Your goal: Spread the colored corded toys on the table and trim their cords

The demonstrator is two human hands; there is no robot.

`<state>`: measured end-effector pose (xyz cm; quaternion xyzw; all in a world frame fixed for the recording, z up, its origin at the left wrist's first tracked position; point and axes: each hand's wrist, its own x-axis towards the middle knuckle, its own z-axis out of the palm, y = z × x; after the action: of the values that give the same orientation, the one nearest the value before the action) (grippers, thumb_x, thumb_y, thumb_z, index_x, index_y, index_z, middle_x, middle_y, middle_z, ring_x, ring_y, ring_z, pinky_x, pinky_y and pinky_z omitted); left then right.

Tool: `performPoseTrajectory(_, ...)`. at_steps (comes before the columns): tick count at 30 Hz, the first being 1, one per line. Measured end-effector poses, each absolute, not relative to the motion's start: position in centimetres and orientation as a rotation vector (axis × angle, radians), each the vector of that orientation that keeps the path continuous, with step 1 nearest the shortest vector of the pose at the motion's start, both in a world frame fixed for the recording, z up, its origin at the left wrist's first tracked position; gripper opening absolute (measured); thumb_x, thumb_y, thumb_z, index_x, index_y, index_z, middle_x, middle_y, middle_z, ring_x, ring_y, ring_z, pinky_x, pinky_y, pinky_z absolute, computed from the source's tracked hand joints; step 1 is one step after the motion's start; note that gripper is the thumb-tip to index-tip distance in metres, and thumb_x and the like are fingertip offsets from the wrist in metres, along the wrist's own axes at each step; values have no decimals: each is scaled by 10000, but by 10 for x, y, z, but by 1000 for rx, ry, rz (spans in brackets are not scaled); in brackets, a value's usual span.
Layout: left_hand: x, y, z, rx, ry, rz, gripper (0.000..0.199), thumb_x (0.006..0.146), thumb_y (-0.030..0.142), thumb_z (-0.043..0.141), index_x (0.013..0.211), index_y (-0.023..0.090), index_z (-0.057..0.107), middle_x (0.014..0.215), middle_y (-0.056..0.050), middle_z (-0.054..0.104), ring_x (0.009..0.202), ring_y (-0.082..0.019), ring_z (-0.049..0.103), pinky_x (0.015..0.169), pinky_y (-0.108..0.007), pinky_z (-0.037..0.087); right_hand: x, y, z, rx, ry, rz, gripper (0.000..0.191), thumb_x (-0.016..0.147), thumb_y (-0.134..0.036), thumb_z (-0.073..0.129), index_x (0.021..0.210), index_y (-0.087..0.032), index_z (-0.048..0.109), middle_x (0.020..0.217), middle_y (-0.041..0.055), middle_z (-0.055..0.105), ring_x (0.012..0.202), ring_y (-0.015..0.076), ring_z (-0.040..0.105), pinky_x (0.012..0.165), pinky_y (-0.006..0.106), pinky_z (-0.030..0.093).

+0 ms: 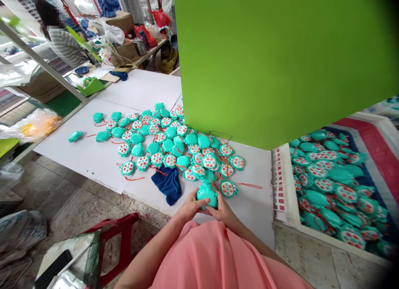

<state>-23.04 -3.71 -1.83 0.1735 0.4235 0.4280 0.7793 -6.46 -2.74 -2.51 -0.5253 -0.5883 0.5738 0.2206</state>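
Between my two hands, close to the table's front edge, is a teal turtle-shaped toy [206, 194], its smooth teal side facing up. My left hand [193, 205] grips its left side, with the thumb over the front. On the right side my right hand [222, 208] holds the same toy. Just beyond lies a spread of similar toys, some showing white faces with red and orange dots, such as the one [228, 188] right of my hands. Orange cords trail from several. A dark blue cloth [168, 184] lies left of my hands on the white table [149, 87].
A large green panel [280, 64] stands over the table's right back. At the right, a white crate [288, 189] holds many such toys. A red stool [116, 247] is at the lower left. A person in a striped top [65, 46] sits at the far left.
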Motion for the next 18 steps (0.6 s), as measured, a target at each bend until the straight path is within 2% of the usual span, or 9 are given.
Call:
performPoseTrajectory(3,-236,-41,-23,362,829,885,696,617,283,862,1211,191,511,1024,-64,647,823,-214,671,688,-378,604,-66,-28,-23,-1468,-1645,1570,599,752,-384,660,1279,-243,413,1142,93,630,1025,291,626,860,422,503)
performPoseTrajectory(7,-250,-37,-34,389,863,831,648,715,437,784,1249,191,510,1065,-113,654,784,-235,693,594,-358,608,-64,-31,-27,-1466,-1677,1686,596,748,-378,640,1296,-253,442,1082,76,663,874,265,661,766,396,512)
performPoseTrajectory(10,-276,-18,-42,428,1110,873,625,759,545,706,1232,172,538,1047,-137,665,767,-239,692,494,-320,589,-60,-34,-32,-1448,-1687,1876,539,748,-348,618,1270,-268,508,1129,79,659,750,221,666,738,393,513)
performPoseTrajectory(13,-311,12,-45,452,1406,920,602,735,529,736,1167,143,570,1022,-139,674,747,-232,683,457,-303,572,-56,-35,-38,-1440,-1675,1968,444,743,-355,619,1180,-283,605,1103,70,669,781,223,675,773,397,508)
performPoseTrajectory(15,-335,35,-45,503,1519,1018,561,756,469,738,1182,148,565,1103,-141,659,842,-245,681,537,-325,595,-54,-35,-43,-1436,-1666,1958,420,733,-370,626,1146,-295,636,1045,58,682,767,229,674,769,403,506)
performPoseTrajectory(18,-358,73,-43,693,1721,1205,551,841,389,657,1314,175,473,1276,-145,581,1101,-274,614,804,-395,584,-54,-35,-51,-1427,-1647,1931,394,740,-390,613,1124,-311,655,1020,48,687,727,227,670,756,407,506)
